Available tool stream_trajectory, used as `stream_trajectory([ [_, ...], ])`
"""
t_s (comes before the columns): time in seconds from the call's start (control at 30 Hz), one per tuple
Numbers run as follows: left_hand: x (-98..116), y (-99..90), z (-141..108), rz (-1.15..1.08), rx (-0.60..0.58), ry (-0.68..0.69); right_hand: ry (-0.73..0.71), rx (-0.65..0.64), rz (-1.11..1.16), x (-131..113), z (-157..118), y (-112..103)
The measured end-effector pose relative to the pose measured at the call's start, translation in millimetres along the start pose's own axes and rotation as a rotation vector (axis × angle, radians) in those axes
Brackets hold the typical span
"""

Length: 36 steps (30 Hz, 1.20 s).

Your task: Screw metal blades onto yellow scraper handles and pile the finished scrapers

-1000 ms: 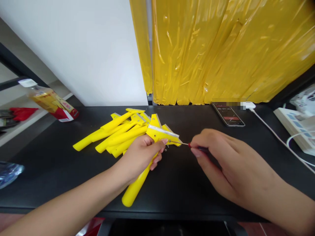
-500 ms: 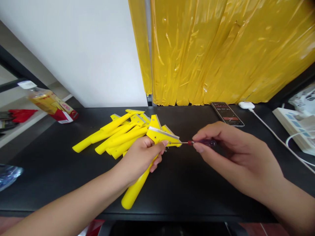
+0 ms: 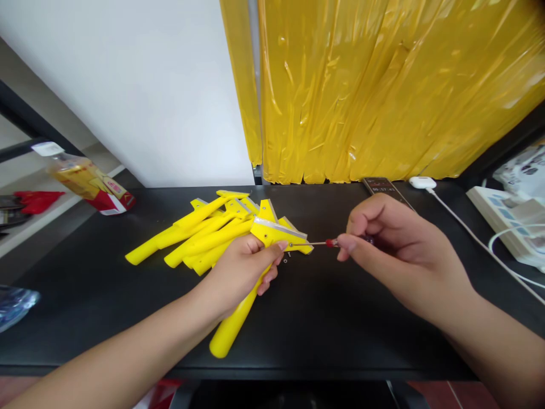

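Note:
A yellow scraper [image 3: 235, 328] with a metal blade edge along its head is gripped in my left hand [image 3: 251, 264], thumb pressed on the head near a screw. My right hand [image 3: 395, 250] pinches a small screwdriver [image 3: 331, 243] by its dark handle with a red collar. The thin shaft points left, its tip at the screw in the scraper's head. Beyond my left hand lies a pile of several similar yellow scrapers [image 3: 191, 227]. Small metal bits [image 3: 286, 260], perhaps screws or nuts, lie on the table just behind the held scraper's head.
On the black table [image 3: 106, 307] a drink bottle [image 3: 91, 182] leans at the left. A phone [image 3: 385, 187] showing a timer lies at the back right, partly behind my right hand. A white charging case [image 3: 423, 183] with cable and a power strip [image 3: 506, 224] are farther right. Yellow plastic sheeting [image 3: 340, 85] hangs behind.
My right hand has turned on the screwdriver, its fingers rolled round the handle and now covering most of it. The held scraper has shifted very slightly left.

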<state>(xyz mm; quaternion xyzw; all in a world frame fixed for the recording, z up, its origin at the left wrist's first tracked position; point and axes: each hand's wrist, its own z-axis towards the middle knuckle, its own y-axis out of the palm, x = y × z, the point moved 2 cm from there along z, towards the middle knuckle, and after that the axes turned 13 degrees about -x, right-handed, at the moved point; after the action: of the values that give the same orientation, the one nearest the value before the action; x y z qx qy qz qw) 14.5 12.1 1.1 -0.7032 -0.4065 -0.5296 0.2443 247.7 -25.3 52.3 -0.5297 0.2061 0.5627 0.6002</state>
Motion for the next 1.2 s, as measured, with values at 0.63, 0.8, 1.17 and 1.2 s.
stream_trajectory([
  [0.63,3.5,-2.5,-0.3,0.019,0.023,0.020,0.095,-0.269,0.260,5.1,-2.2,3.4],
  [0.8,3.6,-2.2,0.5,0.009,0.011,0.022,0.012,-0.045,-0.127,3.3,-5.0,2.5],
  [1.17,2.3,-4.3,-0.4,0.030,0.015,0.034,-0.084,-0.081,-0.254,1.5,-8.3,1.9],
  [1.2,2.2,-4.0,-0.4,0.032,0.014,0.033,-0.106,-0.064,-0.294,0.8,-8.3,2.2],
])
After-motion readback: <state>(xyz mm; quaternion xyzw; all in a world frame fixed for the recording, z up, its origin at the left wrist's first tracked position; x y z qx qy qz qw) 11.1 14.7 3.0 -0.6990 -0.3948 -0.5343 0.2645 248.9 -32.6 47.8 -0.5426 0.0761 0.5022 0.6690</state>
